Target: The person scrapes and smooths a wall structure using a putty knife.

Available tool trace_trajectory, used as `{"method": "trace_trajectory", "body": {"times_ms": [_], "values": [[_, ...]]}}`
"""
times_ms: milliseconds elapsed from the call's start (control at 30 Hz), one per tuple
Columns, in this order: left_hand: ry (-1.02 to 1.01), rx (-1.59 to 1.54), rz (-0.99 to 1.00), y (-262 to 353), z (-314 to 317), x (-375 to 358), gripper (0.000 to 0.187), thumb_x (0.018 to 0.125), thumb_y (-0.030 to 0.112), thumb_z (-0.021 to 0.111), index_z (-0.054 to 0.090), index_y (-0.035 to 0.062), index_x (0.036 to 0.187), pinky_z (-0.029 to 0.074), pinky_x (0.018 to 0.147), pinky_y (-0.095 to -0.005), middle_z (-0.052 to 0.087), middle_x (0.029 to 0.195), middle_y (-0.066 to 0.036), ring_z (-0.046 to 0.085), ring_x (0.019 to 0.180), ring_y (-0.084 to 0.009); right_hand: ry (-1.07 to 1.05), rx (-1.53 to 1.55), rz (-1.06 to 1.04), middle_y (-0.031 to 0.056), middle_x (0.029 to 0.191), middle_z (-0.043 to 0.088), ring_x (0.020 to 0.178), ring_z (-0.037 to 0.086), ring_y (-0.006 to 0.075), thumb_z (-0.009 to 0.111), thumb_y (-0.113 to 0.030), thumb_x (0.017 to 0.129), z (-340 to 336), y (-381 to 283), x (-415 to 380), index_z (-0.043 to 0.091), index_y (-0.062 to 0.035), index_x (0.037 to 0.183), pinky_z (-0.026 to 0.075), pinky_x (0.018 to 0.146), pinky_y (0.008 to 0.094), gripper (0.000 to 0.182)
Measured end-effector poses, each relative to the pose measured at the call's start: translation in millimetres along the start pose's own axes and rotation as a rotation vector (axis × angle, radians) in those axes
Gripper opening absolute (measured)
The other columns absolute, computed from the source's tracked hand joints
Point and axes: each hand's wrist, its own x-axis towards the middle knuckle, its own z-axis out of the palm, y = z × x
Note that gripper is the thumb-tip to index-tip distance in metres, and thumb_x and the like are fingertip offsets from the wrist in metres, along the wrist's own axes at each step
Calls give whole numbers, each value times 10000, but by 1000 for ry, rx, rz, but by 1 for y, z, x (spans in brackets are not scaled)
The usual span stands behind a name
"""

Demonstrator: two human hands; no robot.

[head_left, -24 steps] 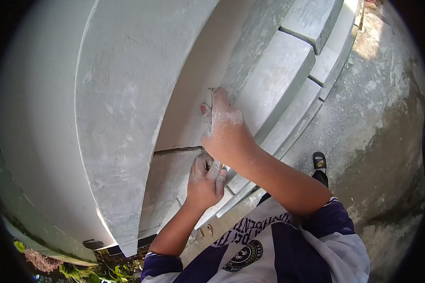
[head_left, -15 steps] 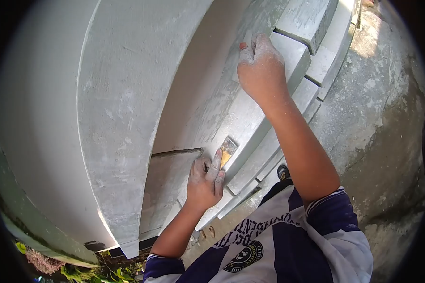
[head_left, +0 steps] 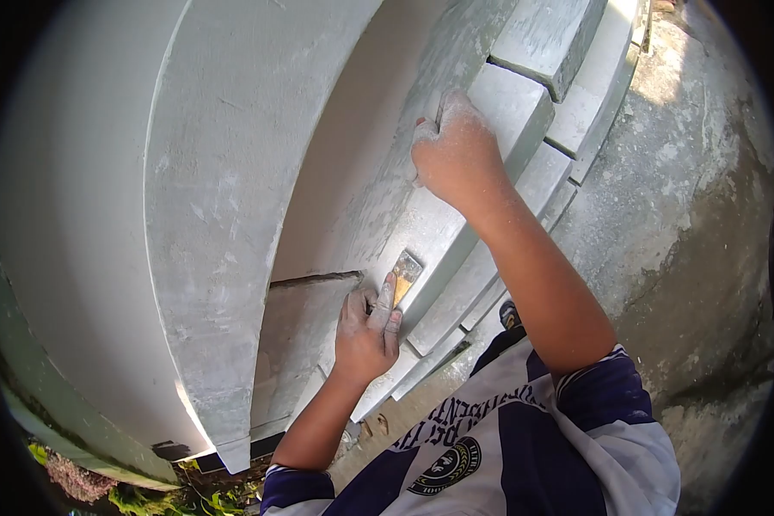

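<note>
My left hand [head_left: 366, 337], dusted with white powder, is closed on a small scraper [head_left: 407, 275] with a metal blade and a yellowish patch. The scraper lies over a pale stepped ledge [head_left: 443, 219]. Farther up, my right hand [head_left: 458, 150] is curled, its thumb and fingers pressed together and coated in powder, close to the rough strip of wall [head_left: 396, 168] above the ledge. Whatever my right hand may hold is hidden by its fingers.
A broad curved grey panel [head_left: 224, 189] rises on the left. More pale blocks [head_left: 546, 39] step along the upper right. Stained concrete ground [head_left: 662, 241] lies to the right, with a shoe [head_left: 510, 315] beside the ledges. Plants [head_left: 146, 499] grow at the lower left.
My right hand has moved down and slightly left along the ledge. My left hand keeps hold of the scraper, and the view has shifted slightly.
</note>
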Motion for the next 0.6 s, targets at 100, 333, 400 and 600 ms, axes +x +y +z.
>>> {"method": "trace_trajectory", "body": {"times_ms": [100,333,400,600], "values": [[6,20,6,1,-1,0,552,921,93,602,509,68,1464,492,827,-406,529,1045,-190,554,916,-327,51,-8,63,337,1054,593,956,681,410,624,-11,826,-20,-5,23,442,128,1151,575,845,428,398],[24,14,16,-2,3,-1,562,927,146,607,499,103,1477,494,832,-447,514,1017,-182,544,907,-352,-128,-80,-29,344,1156,573,1139,604,465,628,-24,818,36,16,-36,362,138,1322,482,989,504,593],[14,8,11,-3,3,-1,561,927,147,607,500,102,1476,495,828,-449,515,1017,-182,545,905,-353,-236,-139,15,349,1146,570,1166,582,470,630,-35,812,47,13,-50,382,147,1309,455,1022,511,584],[10,1,-2,0,0,0,554,920,97,598,509,76,1466,496,811,-417,531,1032,-187,558,899,-337,130,-15,103,341,1090,611,1015,668,420,605,-73,851,-20,4,23,496,151,1158,552,901,438,395]]}}
